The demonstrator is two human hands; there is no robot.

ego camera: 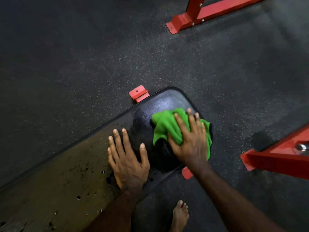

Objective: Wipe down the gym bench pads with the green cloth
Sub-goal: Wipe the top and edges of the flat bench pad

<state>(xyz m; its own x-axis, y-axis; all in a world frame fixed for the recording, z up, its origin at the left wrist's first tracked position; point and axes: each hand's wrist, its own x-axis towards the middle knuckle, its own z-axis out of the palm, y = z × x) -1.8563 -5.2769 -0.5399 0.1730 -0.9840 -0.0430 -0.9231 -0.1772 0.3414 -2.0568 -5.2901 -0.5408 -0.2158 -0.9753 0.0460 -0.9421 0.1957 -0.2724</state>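
Dark speckled rubber floor (pixel 83 56) all around, dim and grainy. Long black bench pad (pixel 58 178) running from lower left up to a rounded end at centre, pocked with small holes and tears along the left stretch, glossy toward the far end. Left hand (pixel 128 163) laid flat on the pad, palm down, fingers (pixel 117 139) straight and spread, thumb angled out to the right, holding nothing. Small red bracket (pixel 138 93) showing on the floor just past the pad's far edge. Green cloth (pixel 165 126) bunched on the pad's rounded end, draping over its right edge. Right hand (pixel 189 141) pressed down on top of the cloth, fingers splayed over it, thumb tucked into a green fold; whether that fold was pinched could not be told. Another red foot (pixel 186 173) peeking from beneath the pad's near edge, beside the right wrist. Bare foot (pixel 180 215) planted on the floor below. Red steel frame (pixel 200 14) at upper right, second red frame (pixel 275 158) at right edge, well apart from the pad.
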